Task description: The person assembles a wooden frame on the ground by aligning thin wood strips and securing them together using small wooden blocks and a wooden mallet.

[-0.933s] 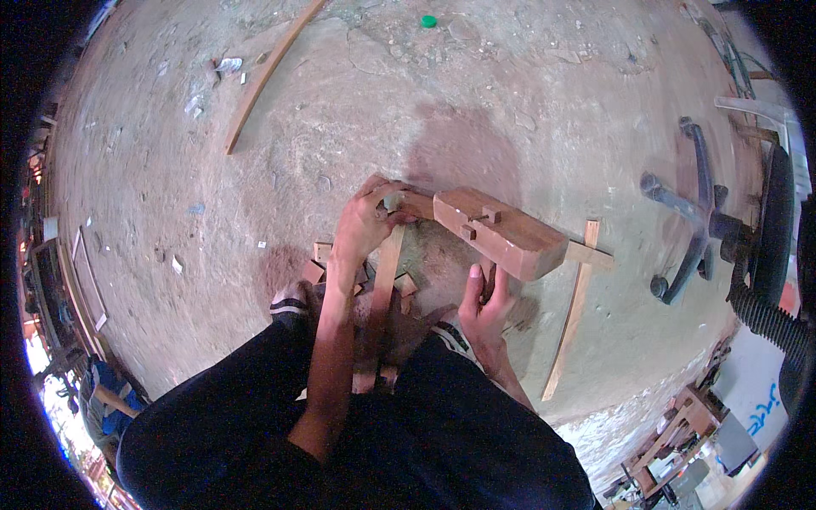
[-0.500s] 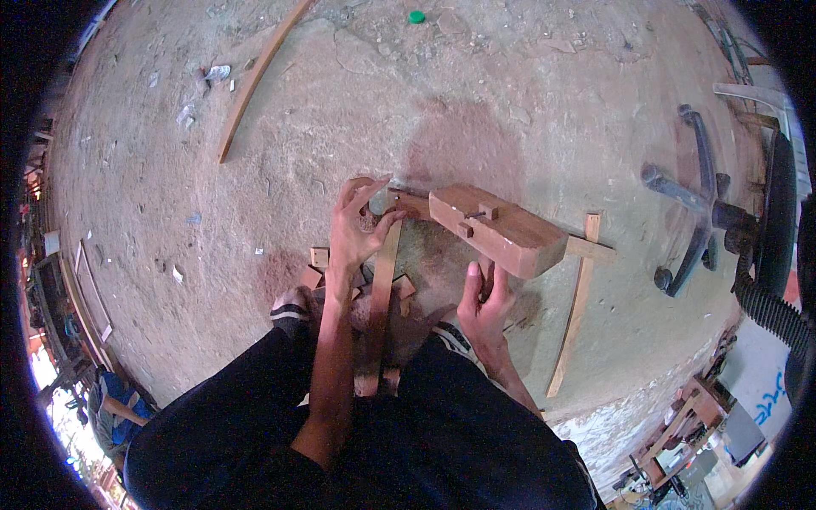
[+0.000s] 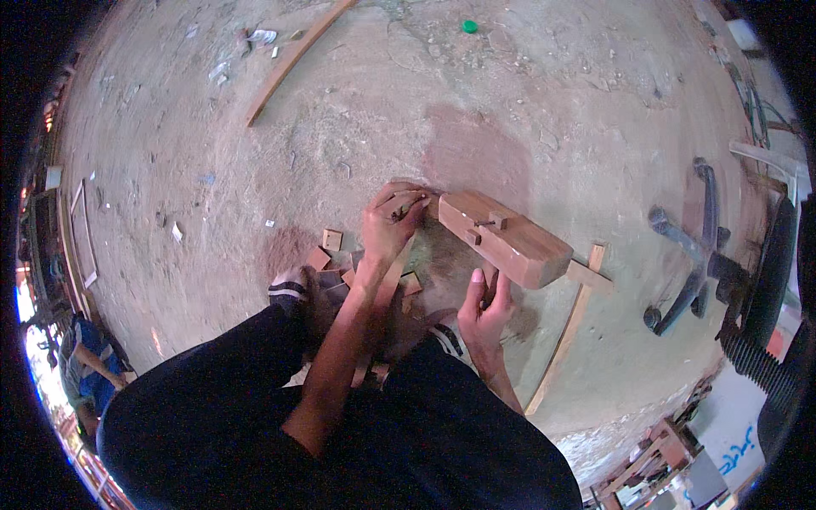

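My right hand (image 3: 486,316) grips the handle of a wooden mallet, mostly hidden under its head. The thick, block-shaped mallet head (image 3: 510,242) has small wooden pegs and what looks like a nail on its near face. Just left of it, my left hand (image 3: 391,223) is closed, fingertips pinched together at the far end of a long wooden strip (image 3: 393,285). What the fingertips hold is too small to make out. That strip runs back between my legs, partly covered by my left forearm. A short wooden piece (image 3: 432,206) shows beside the fingertips, partly behind the mallet head.
Small wood blocks (image 3: 332,240) lie between my feet. To the right is a T-shaped wooden piece (image 3: 580,310), with a chair base (image 3: 701,246) beyond. A long batten (image 3: 297,64) and a green cap (image 3: 469,26) lie farther off. Another person (image 3: 89,361) is at the far left.
My left hand has closed from a spread grip to a pinch at the strip's end. The mallet stays in my right hand, nearly still. The whole view has shifted slightly.
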The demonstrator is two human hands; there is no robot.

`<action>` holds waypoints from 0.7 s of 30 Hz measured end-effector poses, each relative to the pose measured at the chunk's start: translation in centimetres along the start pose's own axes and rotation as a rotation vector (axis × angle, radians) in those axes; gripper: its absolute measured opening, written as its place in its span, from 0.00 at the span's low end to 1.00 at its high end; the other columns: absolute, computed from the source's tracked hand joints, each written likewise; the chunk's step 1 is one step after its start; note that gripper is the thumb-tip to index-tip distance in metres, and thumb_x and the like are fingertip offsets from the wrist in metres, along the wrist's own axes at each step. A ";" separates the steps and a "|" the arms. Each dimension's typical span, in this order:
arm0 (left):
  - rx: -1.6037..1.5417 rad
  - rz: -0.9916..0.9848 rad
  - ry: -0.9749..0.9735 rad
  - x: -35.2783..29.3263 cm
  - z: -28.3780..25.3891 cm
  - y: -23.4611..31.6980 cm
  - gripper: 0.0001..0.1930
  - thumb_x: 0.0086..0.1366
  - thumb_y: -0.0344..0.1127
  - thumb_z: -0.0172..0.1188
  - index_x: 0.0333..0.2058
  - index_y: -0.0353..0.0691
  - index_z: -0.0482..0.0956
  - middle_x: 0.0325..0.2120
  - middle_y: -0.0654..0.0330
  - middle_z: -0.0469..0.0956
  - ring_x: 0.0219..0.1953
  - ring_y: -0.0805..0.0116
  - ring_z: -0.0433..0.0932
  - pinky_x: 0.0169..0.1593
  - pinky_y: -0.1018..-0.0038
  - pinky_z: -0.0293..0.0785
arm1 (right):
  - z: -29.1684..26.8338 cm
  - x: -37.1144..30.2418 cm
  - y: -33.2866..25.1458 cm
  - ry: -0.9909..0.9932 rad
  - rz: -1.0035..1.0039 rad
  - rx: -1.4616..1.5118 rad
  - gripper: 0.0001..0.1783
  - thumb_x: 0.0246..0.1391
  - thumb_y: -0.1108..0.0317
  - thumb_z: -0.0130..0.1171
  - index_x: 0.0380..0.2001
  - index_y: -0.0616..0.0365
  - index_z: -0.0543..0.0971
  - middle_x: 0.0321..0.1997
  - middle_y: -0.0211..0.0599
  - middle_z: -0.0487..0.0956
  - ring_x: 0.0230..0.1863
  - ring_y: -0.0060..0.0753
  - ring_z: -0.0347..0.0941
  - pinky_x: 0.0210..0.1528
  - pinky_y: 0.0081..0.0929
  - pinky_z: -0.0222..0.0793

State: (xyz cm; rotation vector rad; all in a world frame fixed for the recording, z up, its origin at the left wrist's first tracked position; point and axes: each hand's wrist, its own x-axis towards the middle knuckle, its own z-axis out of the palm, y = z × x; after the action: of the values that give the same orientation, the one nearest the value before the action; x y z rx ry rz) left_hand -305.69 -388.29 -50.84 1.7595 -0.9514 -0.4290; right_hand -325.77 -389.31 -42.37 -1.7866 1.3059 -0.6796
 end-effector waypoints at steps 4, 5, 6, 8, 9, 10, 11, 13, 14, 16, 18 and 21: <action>0.001 0.053 0.041 -0.2 0.6 -0.9 0.11 0.57 0.24 0.69 0.40 0.37 0.87 0.40 0.53 0.84 0.42 0.56 0.85 0.46 0.68 0.81 | -0.1 -0.2 -0.5 -0.027 0.023 0.002 0.20 0.65 0.69 0.59 0.55 0.72 0.74 0.52 0.62 0.81 0.54 0.59 0.80 0.52 0.43 0.77; -0.003 0.055 0.025 -0.4 0.6 -1.3 0.11 0.57 0.23 0.69 0.40 0.36 0.87 0.41 0.53 0.84 0.43 0.56 0.84 0.47 0.69 0.81 | -0.1 -0.2 -0.7 -0.036 0.033 -0.003 0.20 0.65 0.69 0.59 0.55 0.72 0.74 0.53 0.62 0.80 0.55 0.59 0.80 0.52 0.43 0.76; -0.001 0.053 0.030 -0.6 0.5 -1.6 0.11 0.57 0.23 0.69 0.40 0.36 0.87 0.41 0.53 0.84 0.43 0.56 0.84 0.47 0.69 0.81 | 0.1 -0.2 -0.8 -0.041 0.031 -0.002 0.20 0.65 0.69 0.59 0.55 0.72 0.74 0.53 0.62 0.80 0.55 0.59 0.80 0.52 0.43 0.76; 0.065 0.155 0.002 -0.6 0.4 -0.9 0.14 0.54 0.21 0.69 0.42 0.35 0.86 0.42 0.53 0.84 0.43 0.56 0.84 0.46 0.69 0.81 | 0.3 -0.1 -0.5 0.010 -0.044 0.031 0.20 0.66 0.69 0.58 0.55 0.72 0.74 0.50 0.61 0.82 0.51 0.59 0.81 0.49 0.42 0.77; 0.063 0.153 0.002 -0.8 0.5 -0.8 0.14 0.54 0.21 0.69 0.42 0.35 0.86 0.42 0.53 0.84 0.43 0.56 0.84 0.46 0.69 0.81 | 0.3 0.0 -0.4 0.009 -0.043 0.028 0.20 0.66 0.69 0.58 0.55 0.72 0.74 0.50 0.61 0.82 0.51 0.59 0.81 0.49 0.42 0.77; 0.058 0.162 0.008 -0.8 0.4 -0.7 0.16 0.53 0.19 0.69 0.42 0.35 0.86 0.42 0.53 0.84 0.42 0.58 0.84 0.46 0.70 0.81 | 0.3 0.2 -0.4 0.003 -0.081 -0.010 0.19 0.66 0.69 0.58 0.55 0.71 0.74 0.47 0.60 0.82 0.47 0.58 0.82 0.46 0.41 0.78; 0.053 0.172 0.013 -0.8 0.4 -0.6 0.17 0.52 0.18 0.69 0.43 0.35 0.85 0.43 0.54 0.84 0.42 0.59 0.84 0.45 0.70 0.81 | 0.3 0.3 -0.5 -0.003 -0.118 -0.049 0.18 0.66 0.70 0.57 0.54 0.70 0.74 0.44 0.58 0.83 0.44 0.56 0.84 0.42 0.41 0.79; 0.001 0.141 0.018 -0.9 0.8 -1.2 0.18 0.51 0.17 0.69 0.43 0.34 0.85 0.44 0.54 0.83 0.41 0.60 0.84 0.44 0.70 0.81 | 0.2 0.7 -1.4 -0.044 -0.108 -0.038 0.16 0.66 0.70 0.57 0.52 0.70 0.75 0.41 0.57 0.84 0.40 0.55 0.84 0.39 0.41 0.79; -0.051 0.112 0.021 -1.0 0.8 -1.5 0.18 0.50 0.16 0.69 0.42 0.34 0.86 0.45 0.54 0.83 0.41 0.61 0.84 0.43 0.70 0.81 | 0.3 0.9 -1.9 -0.083 -0.097 -0.027 0.14 0.66 0.70 0.57 0.50 0.69 0.76 0.38 0.55 0.84 0.36 0.54 0.84 0.35 0.41 0.79; -0.028 0.117 0.019 -1.2 0.7 -1.7 0.18 0.50 0.16 0.68 0.42 0.34 0.86 0.46 0.53 0.82 0.41 0.61 0.84 0.42 0.71 0.80 | 0.4 1.3 -2.5 -0.094 -0.137 -0.060 0.13 0.66 0.71 0.57 0.49 0.69 0.76 0.37 0.55 0.84 0.35 0.54 0.84 0.34 0.41 0.78; -0.008 0.122 0.018 -1.1 0.7 -1.6 0.18 0.49 0.16 0.68 0.41 0.34 0.86 0.47 0.52 0.81 0.41 0.61 0.84 0.41 0.71 0.80 | 0.3 1.7 -2.9 -0.103 -0.179 -0.097 0.12 0.65 0.71 0.58 0.48 0.68 0.76 0.36 0.54 0.83 0.34 0.54 0.83 0.33 0.42 0.78; -0.019 0.156 0.046 -0.9 0.6 -1.4 0.12 0.54 0.19 0.67 0.39 0.34 0.85 0.41 0.54 0.82 0.38 0.54 0.86 0.38 0.67 0.82 | 0.3 2.0 -3.0 -0.206 -0.214 -0.114 0.17 0.67 0.71 0.55 0.55 0.70 0.72 0.42 0.61 0.82 0.41 0.63 0.82 0.38 0.45 0.77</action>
State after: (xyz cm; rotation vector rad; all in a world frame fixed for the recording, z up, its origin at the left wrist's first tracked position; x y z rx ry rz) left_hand -306.09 -387.72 -52.48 1.6574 -1.0405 -0.2954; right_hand -323.38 -390.66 -40.06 -2.0500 1.0440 -0.5269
